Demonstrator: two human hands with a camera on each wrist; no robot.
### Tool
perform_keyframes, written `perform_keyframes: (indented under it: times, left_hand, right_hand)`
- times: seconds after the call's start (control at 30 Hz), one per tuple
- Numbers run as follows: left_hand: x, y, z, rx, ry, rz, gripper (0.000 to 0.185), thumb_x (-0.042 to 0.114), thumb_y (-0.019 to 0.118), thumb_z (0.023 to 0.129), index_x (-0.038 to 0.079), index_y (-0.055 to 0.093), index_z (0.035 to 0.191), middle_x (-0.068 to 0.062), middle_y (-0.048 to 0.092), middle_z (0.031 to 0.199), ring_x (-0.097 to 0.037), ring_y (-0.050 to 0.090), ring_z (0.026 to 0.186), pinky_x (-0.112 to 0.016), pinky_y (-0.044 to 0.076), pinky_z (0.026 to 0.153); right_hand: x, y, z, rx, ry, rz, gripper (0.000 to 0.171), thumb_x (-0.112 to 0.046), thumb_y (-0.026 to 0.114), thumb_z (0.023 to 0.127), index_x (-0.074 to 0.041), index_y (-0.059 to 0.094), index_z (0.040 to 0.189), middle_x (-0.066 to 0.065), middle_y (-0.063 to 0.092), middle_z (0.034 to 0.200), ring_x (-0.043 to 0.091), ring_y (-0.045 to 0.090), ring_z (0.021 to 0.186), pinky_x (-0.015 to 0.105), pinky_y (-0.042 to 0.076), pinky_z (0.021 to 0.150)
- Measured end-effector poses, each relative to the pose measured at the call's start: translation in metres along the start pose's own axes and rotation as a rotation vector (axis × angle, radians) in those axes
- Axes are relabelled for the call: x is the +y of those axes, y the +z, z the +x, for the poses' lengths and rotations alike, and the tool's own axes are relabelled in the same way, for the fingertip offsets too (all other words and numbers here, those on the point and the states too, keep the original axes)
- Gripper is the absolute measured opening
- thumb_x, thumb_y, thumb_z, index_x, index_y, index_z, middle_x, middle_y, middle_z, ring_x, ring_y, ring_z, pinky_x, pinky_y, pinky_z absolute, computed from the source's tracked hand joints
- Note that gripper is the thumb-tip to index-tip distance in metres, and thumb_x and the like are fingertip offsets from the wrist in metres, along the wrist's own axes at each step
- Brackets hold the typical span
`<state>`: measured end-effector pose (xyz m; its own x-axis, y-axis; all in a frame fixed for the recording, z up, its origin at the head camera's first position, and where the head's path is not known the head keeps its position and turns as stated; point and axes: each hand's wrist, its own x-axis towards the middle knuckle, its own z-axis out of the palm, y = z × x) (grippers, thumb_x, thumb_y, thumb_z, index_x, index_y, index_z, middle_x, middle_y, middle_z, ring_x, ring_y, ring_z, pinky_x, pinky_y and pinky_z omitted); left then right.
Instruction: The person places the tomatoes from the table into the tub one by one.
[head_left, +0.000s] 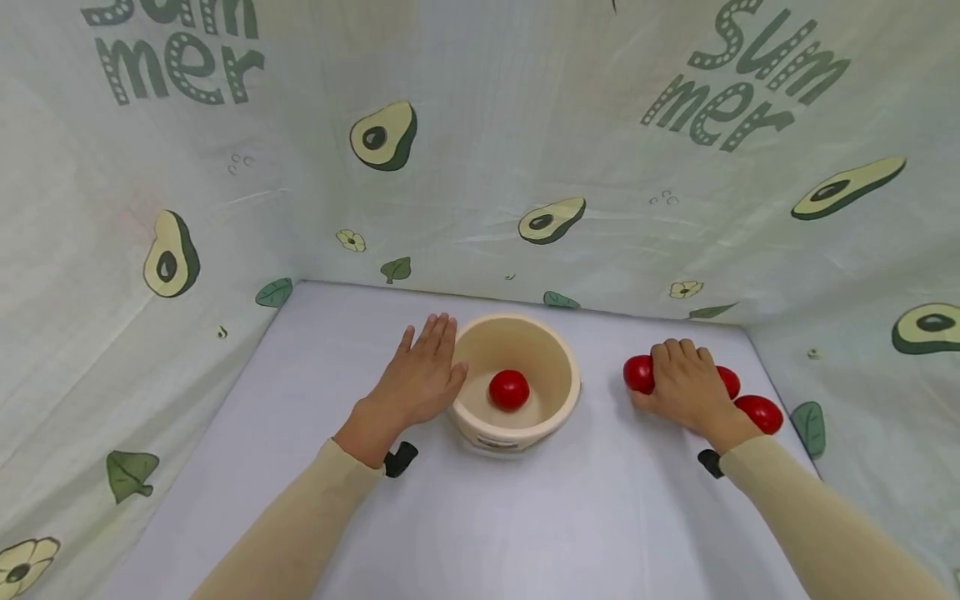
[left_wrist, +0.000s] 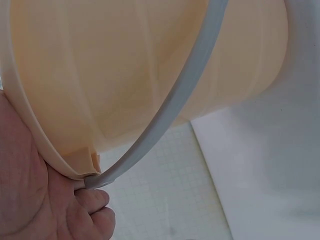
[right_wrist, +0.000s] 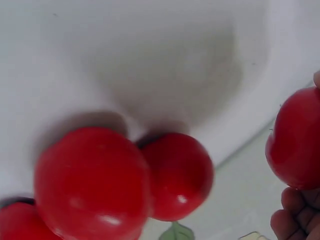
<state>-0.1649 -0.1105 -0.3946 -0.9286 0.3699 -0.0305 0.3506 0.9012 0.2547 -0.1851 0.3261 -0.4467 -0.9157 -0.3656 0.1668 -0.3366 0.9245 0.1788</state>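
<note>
A cream bucket [head_left: 558,400] stands upright on the table, with one red tomato [head_left: 509,390] on its floor. My left hand [head_left: 420,375] rests on the bucket's left rim, fingers straight and thumb lying over the edge. In the left wrist view, the palm touches the rim beside the grey carrying handle [left_wrist: 172,102]. On the right, my right hand [head_left: 684,387] grips a tomato [right_wrist: 297,140] between thumb and fingers. Other tomatoes [right_wrist: 92,182] lie on the table close by; the hand partly covers them in the head view.
A white table [head_left: 487,525] bears everything. Cloth [head_left: 465,167] printed with avocados, leaves and lettering rises at the back and both sides. The table's right edge runs close past the outermost tomato [head_left: 759,414]. Black straps [head_left: 401,459] sit at both wrists.
</note>
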Motion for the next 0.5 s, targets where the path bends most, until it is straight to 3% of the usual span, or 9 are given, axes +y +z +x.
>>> perform_keyframes:
  times: [0.13, 0.5]
  left_hand:
    - [-0.001, -0.002, 0.001, 0.015, 0.004, -0.001, 0.073, 0.042, 0.036, 0.112, -0.002, 0.016, 0.167, -0.019, 0.016, 0.176, -0.034, 0.01, 0.165, -0.058, 0.01, 0.132]
    - [-0.001, -0.001, -0.001, -0.011, -0.007, -0.007, 0.073, 0.043, 0.034, 0.113, -0.001, 0.014, 0.168, -0.018, 0.013, 0.177, -0.033, 0.007, 0.165, -0.057, 0.007, 0.133]
  right_hand:
    - [-0.006, -0.008, 0.01, 0.049, -0.007, -0.016, 0.068, -0.053, 0.08, 0.078, 0.005, 0.054, 0.104, 0.021, 0.059, 0.094, 0.039, 0.054, 0.091, 0.055, 0.049, 0.076]
    - [-0.021, -0.026, 0.017, 0.034, -0.009, -0.031, 0.069, -0.051, 0.08, 0.075, 0.006, 0.054, 0.106, 0.023, 0.061, 0.097, 0.04, 0.055, 0.093, 0.057, 0.052, 0.08]
